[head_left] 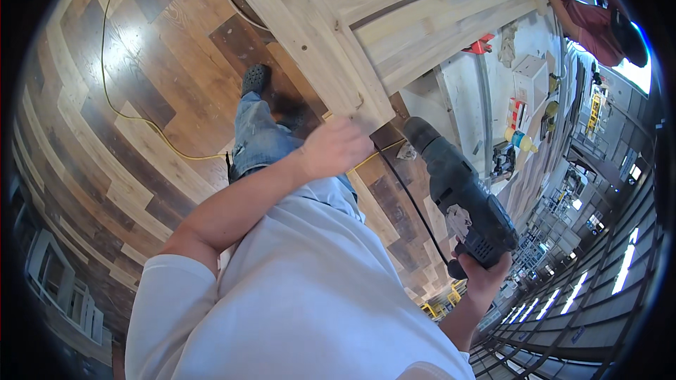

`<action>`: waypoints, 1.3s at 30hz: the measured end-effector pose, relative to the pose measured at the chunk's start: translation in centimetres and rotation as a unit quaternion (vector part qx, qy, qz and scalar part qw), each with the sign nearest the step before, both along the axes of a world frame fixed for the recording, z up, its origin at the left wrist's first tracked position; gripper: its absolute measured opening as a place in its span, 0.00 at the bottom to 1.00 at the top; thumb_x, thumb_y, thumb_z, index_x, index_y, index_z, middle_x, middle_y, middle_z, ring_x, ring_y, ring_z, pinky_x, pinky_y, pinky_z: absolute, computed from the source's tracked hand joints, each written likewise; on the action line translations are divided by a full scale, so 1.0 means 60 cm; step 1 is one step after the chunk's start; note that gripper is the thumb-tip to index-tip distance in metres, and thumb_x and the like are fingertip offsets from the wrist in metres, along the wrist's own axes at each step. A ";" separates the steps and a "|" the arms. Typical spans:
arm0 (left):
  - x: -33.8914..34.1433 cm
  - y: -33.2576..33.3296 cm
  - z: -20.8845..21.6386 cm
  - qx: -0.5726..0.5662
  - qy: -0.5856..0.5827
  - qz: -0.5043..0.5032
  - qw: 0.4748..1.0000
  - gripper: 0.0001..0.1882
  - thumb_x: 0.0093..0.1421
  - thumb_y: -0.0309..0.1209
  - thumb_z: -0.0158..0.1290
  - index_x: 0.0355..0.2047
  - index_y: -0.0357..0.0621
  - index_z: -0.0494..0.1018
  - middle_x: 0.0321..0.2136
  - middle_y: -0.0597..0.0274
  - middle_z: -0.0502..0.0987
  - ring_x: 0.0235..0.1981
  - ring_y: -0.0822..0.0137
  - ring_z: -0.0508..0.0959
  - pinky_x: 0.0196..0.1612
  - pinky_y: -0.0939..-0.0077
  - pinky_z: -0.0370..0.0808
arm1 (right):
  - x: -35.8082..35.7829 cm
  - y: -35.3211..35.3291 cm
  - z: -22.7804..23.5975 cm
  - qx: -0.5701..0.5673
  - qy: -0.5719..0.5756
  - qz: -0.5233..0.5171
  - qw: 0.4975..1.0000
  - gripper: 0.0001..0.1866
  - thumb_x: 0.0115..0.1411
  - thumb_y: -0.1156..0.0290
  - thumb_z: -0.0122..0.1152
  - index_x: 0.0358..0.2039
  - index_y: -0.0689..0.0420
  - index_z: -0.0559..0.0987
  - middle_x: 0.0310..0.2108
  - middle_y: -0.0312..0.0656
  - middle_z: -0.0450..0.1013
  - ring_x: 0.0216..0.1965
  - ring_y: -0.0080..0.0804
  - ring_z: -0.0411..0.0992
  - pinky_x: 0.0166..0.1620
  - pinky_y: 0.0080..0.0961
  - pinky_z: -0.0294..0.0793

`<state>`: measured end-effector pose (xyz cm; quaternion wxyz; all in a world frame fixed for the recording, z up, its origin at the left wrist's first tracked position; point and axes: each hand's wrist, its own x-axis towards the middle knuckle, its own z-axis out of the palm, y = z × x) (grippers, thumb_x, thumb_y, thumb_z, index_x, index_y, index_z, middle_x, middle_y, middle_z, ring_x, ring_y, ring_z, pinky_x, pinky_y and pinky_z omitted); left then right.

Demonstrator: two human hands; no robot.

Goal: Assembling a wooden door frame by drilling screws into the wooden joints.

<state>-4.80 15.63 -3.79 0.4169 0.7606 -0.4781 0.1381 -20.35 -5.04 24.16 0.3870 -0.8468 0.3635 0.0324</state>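
A black corded power drill (465,197) is gripped at its rear handle by my right hand (486,274). Its round front end points up toward the corner of a pale wooden framed panel (359,77), apart from it. The black cord (408,197) runs up from the handle past my other hand. My left hand (338,146) is at the panel's near corner with its fingers curled closed. Motion smears the fingertips, and what they hold, if anything, is hidden.
A white work surface (500,77) beyond the panel carries a red object (481,44), a cardboard box (529,79) and a yellow-white bottle (520,139). At the far right, another person (598,28) reaches to the panel's end. A yellow cord (113,102) crosses the wood-plank floor.
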 end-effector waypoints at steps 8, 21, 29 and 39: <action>0.046 0.039 0.039 -0.079 0.318 0.154 0.932 0.09 0.54 0.22 0.57 0.37 0.41 0.78 0.33 0.57 0.79 0.36 0.59 0.79 0.39 0.70 0.76 | -0.028 0.017 0.003 0.115 -0.093 -0.045 0.988 0.32 0.42 0.88 0.61 0.52 0.68 0.68 0.39 0.54 0.75 0.35 0.44 0.78 0.31 0.33 0.83; 0.012 0.033 0.076 -0.094 0.378 0.030 0.920 0.12 0.54 0.15 0.54 0.38 0.40 0.76 0.29 0.56 0.74 0.31 0.57 0.75 0.34 0.72 0.74 | -0.051 -0.005 -0.013 0.159 -0.060 0.007 0.986 0.33 0.41 0.85 0.68 0.50 0.69 0.68 0.37 0.50 0.75 0.29 0.37 0.78 0.31 0.31 0.82; 0.016 0.031 0.090 -0.085 0.388 0.026 0.917 0.12 0.52 0.17 0.54 0.37 0.42 0.77 0.28 0.58 0.73 0.30 0.58 0.75 0.33 0.71 0.74 | -0.050 -0.019 -0.007 0.158 -0.049 0.026 0.986 0.33 0.42 0.84 0.68 0.51 0.68 0.69 0.37 0.49 0.76 0.30 0.35 0.78 0.33 0.29 0.80; 0.058 0.049 0.098 -0.001 0.431 -0.164 0.887 0.08 0.54 0.17 0.52 0.35 0.38 0.76 0.29 0.56 0.74 0.32 0.56 0.75 0.37 0.68 0.73 | -0.051 -0.035 0.010 0.158 -0.005 0.049 0.986 0.43 0.33 0.90 0.64 0.57 0.70 0.66 0.48 0.48 0.73 0.47 0.33 0.74 0.51 0.27 0.71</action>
